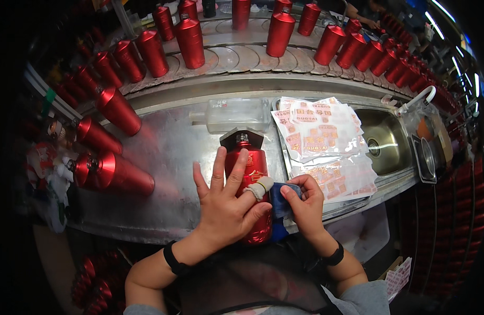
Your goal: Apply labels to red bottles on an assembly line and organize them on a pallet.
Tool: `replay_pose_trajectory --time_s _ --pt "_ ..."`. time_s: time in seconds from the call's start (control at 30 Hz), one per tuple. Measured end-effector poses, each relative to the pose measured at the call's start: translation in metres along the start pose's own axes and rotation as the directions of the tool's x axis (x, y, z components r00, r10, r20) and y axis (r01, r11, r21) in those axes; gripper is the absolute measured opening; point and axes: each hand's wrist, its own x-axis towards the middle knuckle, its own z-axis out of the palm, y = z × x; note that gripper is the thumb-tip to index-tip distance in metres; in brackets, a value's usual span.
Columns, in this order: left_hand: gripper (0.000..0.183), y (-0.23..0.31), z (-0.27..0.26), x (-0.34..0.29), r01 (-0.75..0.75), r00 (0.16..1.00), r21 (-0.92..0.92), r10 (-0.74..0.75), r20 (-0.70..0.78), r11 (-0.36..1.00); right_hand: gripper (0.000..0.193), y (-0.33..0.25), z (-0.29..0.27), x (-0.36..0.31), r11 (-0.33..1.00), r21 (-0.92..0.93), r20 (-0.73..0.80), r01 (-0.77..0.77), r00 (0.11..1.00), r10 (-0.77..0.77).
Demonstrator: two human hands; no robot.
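A shiny red bottle (261, 227) lies on the metal worktop in front of me, its neck pointing away and resting at a dark angular block (255, 138). Across it spreads my left hand (224, 206), fingers stretched out; one finger has a whitish wrap (256, 188) with a yellow band. Close by the bottle's right side, my right hand (308, 203) pinches a blue cloth (282, 197) between thumb and fingers. Whether the left palm presses on the bottle I cannot tell.
Printed label sheets (331, 152) are piled on the right, beside a steel sink (392, 139). A clear flask-shaped container (238, 115) lies beyond the bottle. More red bottles (124, 176) lie left; several stand along the curved conveyor (234, 59). Another person's hand (374, 24) shows far right.
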Motion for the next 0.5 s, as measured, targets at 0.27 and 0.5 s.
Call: replay_pose_trajectory --time_s 0.27,0.5 --pt "0.038 -0.018 0.003 -0.008 0.082 0.996 0.013 -0.082 -0.018 0.997 0.016 -0.020 0.014 0.016 0.992 -0.015 0.040 0.123 0.992 -0.122" --pt "0.042 -0.031 0.014 -0.041 0.233 0.970 -0.158 -0.240 -0.027 0.960 0.020 -0.031 0.021 0.024 0.994 0.033 0.041 0.102 0.994 -0.104"
